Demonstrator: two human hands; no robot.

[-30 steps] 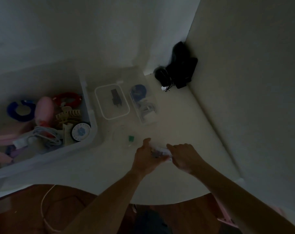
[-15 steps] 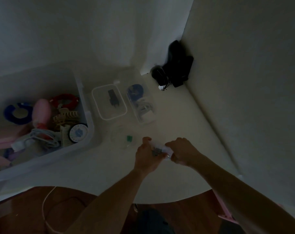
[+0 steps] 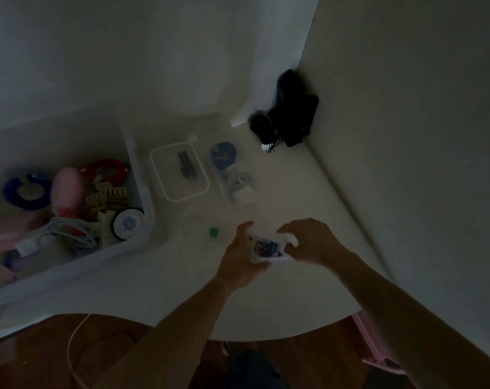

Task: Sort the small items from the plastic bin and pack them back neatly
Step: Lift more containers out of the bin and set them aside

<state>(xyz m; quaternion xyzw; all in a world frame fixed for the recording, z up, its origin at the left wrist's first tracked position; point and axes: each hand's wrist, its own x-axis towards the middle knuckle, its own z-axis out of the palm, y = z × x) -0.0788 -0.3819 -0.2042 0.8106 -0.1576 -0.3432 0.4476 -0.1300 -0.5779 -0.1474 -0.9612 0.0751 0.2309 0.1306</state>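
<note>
Gripping status: both hands meet over the pale round tabletop [image 3: 266, 310], closed from opposite sides on one small clear packet of mixed-colour items [image 3: 263, 246].
Large translucent plastic bin [image 3: 142, 192]: well to the left of the left hand and beyond it. It holds unsorted items, so sorting is judged to be at an early stage.
Bin contents: a blue ring-shaped piece [image 3: 20, 192], a pink rounded object [image 3: 67, 189], a red loop [image 3: 106, 171], a beige claw hair clip [image 3: 109, 197], a coiled pale cable [image 3: 70, 231] and a round white dial-faced disc [image 3: 128, 223].
Clear rectangular tray with a white rim [image 3: 179, 172]: beyond the left hand, just beside the bin wall. One dark clip-like item lies inside; judged a sorting compartment.
Narrow clear box [image 3: 232, 175]: beyond both hands, just right of the tray. It holds a blue round item and white parts.
Black bundle of pouch and cords [image 3: 288, 113]: far beyond the right hand, in the wall corner, well apart from the work.
Left hand [image 3: 242, 256]: curled under and around the packet's left end, thumb on top; judged to be supporting it.
Right hand [image 3: 308, 240]: fingers bent, pinching the packet's right end; judged to be opening or sealing it, which one cannot be told.
Small green tag on a clear sleeve [image 3: 213, 233]: on the tabletop, just left of the left hand.
</note>
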